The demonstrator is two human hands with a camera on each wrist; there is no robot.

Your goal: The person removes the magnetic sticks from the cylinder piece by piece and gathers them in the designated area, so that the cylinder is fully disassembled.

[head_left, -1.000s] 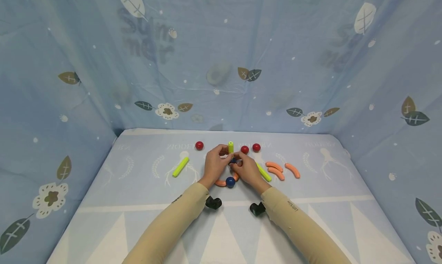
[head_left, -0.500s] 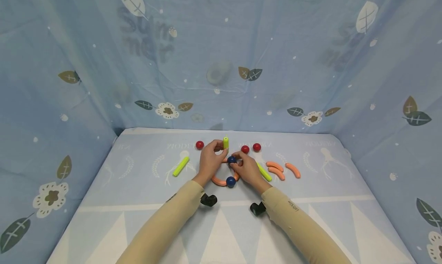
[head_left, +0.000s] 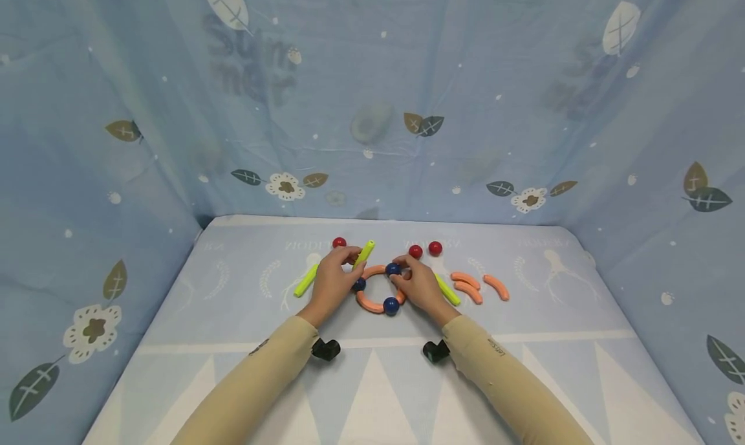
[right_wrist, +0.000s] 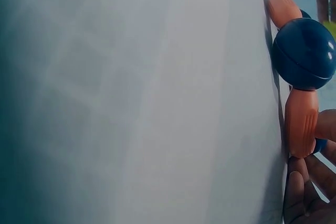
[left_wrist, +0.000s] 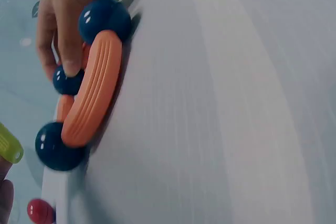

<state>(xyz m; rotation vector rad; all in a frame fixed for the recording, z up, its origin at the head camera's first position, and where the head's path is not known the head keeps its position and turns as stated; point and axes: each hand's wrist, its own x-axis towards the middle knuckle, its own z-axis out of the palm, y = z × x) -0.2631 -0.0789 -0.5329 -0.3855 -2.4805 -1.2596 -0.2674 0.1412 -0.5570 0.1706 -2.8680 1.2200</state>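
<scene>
My left hand (head_left: 330, 282) holds a lime-green stick (head_left: 365, 253) off the table, tilted to the right. Beside it lies a ring of orange curved bars (left_wrist: 94, 90) joined by blue balls; the left ball (head_left: 359, 284) and near ball (head_left: 391, 306) stand free of both hands. With thumb and fingers, my right hand (head_left: 423, 288) grips the far blue ball (head_left: 393, 270) of this ring. In the right wrist view the right fingers (right_wrist: 296, 190) sit close by an orange bar (right_wrist: 302, 124). The left wrist view shows only a sliver of the left hand at its edge.
Another green stick (head_left: 306, 281) lies left of the ring, and one (head_left: 447, 290) lies right of my right hand. Several loose orange bars (head_left: 496, 287) rest farther right. Red balls (head_left: 435, 248) sit at the back, one (head_left: 339, 242) behind my left hand. A patterned blue curtain (head_left: 372, 173) backs the table.
My left hand has moved left and toward me, away from the far blue ball, carrying the green stick, which has gone from upright to tilted. The right hand stays at the ball.
</scene>
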